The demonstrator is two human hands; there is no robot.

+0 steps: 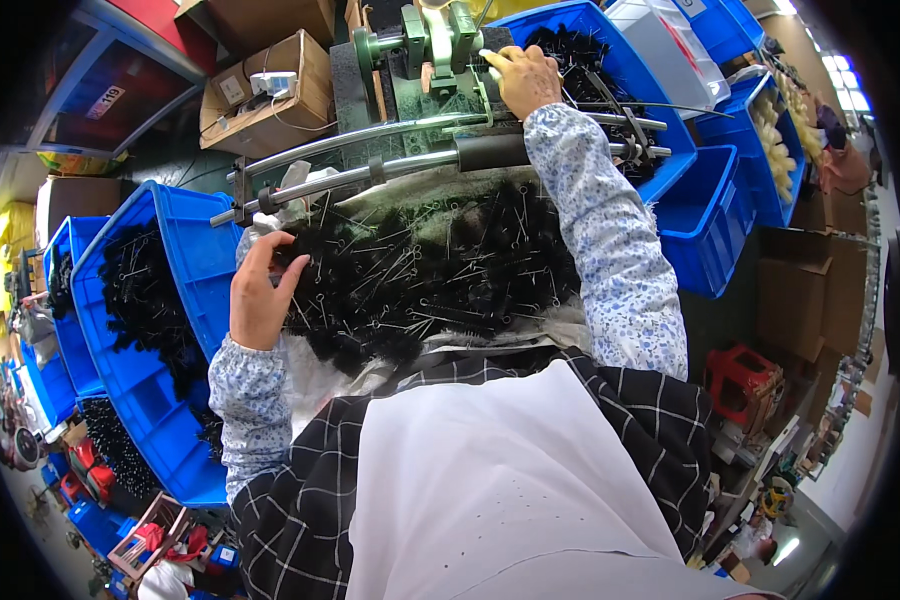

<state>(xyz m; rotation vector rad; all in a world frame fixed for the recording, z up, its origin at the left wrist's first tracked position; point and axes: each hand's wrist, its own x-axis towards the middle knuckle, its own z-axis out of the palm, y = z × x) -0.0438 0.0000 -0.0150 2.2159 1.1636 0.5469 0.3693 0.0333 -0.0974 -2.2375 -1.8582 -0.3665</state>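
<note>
A heap of small black bristle brushes with twisted wire stems (pixel 440 270) lies on a pale cloth in my lap. My left hand (pixel 260 295) rests on the heap's left edge, fingers curled into the brushes. My right hand (pixel 523 78) reaches forward to a green metal machine (pixel 425 45) and pinches a thin brush stem at its right side. Both forearms wear pale flowered sleeves.
Two metal bars (pixel 390 160) cross in front of the machine. A big blue bin of black brushes (pixel 160 320) stands at my left, more blue bins (pixel 705 215) at the right and behind the machine. Cardboard boxes (pixel 270 95) sit at the back left.
</note>
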